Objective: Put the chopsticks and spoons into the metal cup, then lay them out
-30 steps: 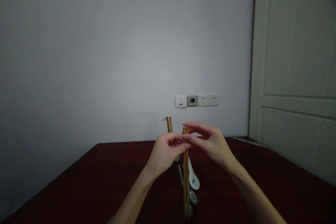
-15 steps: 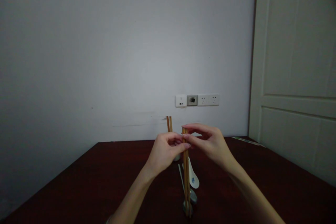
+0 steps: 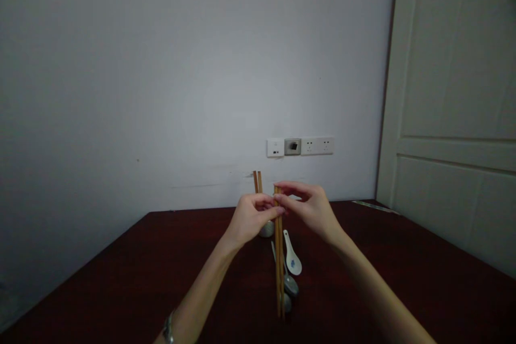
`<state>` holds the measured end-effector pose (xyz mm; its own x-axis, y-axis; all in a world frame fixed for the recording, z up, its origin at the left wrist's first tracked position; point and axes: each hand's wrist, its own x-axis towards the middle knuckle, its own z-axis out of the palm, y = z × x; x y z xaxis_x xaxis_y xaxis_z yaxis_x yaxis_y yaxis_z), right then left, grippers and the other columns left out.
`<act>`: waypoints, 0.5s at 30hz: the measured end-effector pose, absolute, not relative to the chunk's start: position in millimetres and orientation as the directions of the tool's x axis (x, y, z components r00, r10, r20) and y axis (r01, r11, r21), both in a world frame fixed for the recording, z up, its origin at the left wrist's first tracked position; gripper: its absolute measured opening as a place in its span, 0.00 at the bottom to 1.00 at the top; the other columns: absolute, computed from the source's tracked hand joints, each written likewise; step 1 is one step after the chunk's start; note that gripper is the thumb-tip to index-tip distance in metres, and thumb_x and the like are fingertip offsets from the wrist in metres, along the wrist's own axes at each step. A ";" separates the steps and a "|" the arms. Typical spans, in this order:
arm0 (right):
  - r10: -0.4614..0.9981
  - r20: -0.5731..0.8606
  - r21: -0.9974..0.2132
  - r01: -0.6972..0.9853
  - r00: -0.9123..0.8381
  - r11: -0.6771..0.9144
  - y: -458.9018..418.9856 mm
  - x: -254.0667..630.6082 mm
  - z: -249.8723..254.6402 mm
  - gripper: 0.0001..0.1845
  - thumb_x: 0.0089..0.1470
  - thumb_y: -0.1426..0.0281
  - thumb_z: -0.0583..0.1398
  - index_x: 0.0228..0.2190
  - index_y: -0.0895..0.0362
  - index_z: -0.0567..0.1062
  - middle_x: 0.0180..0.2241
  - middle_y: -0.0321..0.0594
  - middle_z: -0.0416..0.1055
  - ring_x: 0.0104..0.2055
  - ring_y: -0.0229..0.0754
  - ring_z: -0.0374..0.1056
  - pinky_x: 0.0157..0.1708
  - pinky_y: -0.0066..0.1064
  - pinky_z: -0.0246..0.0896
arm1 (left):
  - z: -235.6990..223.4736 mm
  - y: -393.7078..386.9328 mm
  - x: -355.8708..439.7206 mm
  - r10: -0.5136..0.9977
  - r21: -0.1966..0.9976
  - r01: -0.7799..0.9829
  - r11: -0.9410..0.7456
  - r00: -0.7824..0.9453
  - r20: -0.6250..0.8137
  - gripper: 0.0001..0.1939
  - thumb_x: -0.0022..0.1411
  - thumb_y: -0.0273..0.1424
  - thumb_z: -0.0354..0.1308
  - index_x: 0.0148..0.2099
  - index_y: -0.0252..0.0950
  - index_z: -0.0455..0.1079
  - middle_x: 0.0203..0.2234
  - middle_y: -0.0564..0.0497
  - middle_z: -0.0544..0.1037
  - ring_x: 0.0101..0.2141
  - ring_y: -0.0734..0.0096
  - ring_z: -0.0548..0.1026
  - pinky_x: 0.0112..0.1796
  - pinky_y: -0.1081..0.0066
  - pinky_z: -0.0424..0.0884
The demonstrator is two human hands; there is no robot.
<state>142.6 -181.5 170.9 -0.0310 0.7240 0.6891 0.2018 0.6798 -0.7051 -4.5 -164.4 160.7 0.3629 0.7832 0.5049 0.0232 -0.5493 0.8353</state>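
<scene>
A pair of wooden chopsticks (image 3: 279,258) hangs upright between my hands. My left hand (image 3: 250,219) pinches them a little below their top ends, thumb in front. At the tops, the fingertips of my right hand (image 3: 307,205) close on the same pair. Behind my left hand stands a pale holder (image 3: 266,229), mostly hidden, with two more chopsticks (image 3: 258,181) rising above my knuckles. Lying on the table past the held pair are a white ceramic spoon (image 3: 293,259) with a blue mark and metal spoons (image 3: 291,285), partly covered by the chopsticks.
The dark red table (image 3: 193,279) reaches back to a pale wall with a row of sockets (image 3: 300,147). A white panelled door (image 3: 455,118) stands at the right. A thin strip (image 3: 374,206) lies along the table's far right edge.
Both hands and the held chopsticks have shifted slightly left and up in view, and the whole scene with them. The lower chopstick ends now show fully. The grip looks the same.
</scene>
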 end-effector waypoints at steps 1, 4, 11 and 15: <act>0.730 0.683 -0.713 0.191 -0.028 0.674 -178.4 142.6 168.7 0.15 0.41 0.66 0.62 0.34 0.60 0.76 0.30 0.42 0.74 0.32 0.41 0.69 0.30 0.31 0.66 | 159.3 -162.3 -4.0 0.786 0.839 0.017 -0.544 0.360 0.502 0.10 0.46 0.33 0.62 0.27 0.29 0.71 0.21 0.50 0.73 0.24 0.74 0.70 0.27 0.75 0.65; 0.756 0.655 -0.745 0.151 -0.018 0.649 -170.3 142.0 163.2 0.17 0.40 0.66 0.62 0.35 0.60 0.76 0.31 0.43 0.74 0.32 0.41 0.69 0.31 0.31 0.66 | 156.0 -157.3 -3.2 0.802 0.858 0.003 -0.514 0.358 0.479 0.10 0.45 0.33 0.62 0.27 0.29 0.71 0.22 0.49 0.74 0.25 0.74 0.70 0.27 0.75 0.65; 0.891 0.446 -0.894 -0.098 -0.084 0.438 -166.3 143.8 162.6 0.22 0.40 0.63 0.63 0.39 0.60 0.74 0.34 0.45 0.74 0.33 0.41 0.70 0.31 0.32 0.67 | 158.3 -151.5 -10.8 0.818 0.865 0.001 -0.502 0.327 0.474 0.13 0.46 0.34 0.62 0.31 0.29 0.72 0.24 0.47 0.76 0.26 0.72 0.72 0.28 0.74 0.66; 0.925 0.271 -0.962 -0.114 -0.268 0.249 -173.7 148.6 152.4 0.20 0.38 0.64 0.64 0.35 0.61 0.75 0.34 0.46 0.75 0.36 0.42 0.70 0.38 0.34 0.66 | 163.2 -150.9 -17.4 0.812 0.843 0.030 -0.538 0.290 0.507 0.12 0.46 0.35 0.61 0.29 0.28 0.72 0.23 0.48 0.75 0.25 0.74 0.71 0.27 0.75 0.65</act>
<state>148.6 -173.7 152.4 -0.2675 0.9246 0.2712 -0.1137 0.2492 -0.9618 -17.4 -150.9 163.2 0.2896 0.8115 0.5075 0.0296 -0.5375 0.8427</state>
